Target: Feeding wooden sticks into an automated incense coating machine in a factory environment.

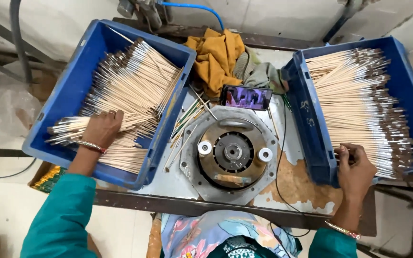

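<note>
My left hand (102, 128) rests inside the left blue crate (80, 67), fingers curled over a bundle of pale wooden sticks with brown tips (135, 86). My right hand (354, 167) sits at the near corner of the right blue crate (311, 129), fingertips pinching the ends of the sticks (359, 105) heaped there. Between the crates lies a round metal machine head (233, 153) with two white rollers on an octagonal plate.
A phone (245, 97) with a lit screen leans behind the machine. Yellow and grey cloths (218, 52) lie at the back. Loose sticks (185, 129) are scattered beside the left crate. A black cable (283, 143) runs across the worn tabletop.
</note>
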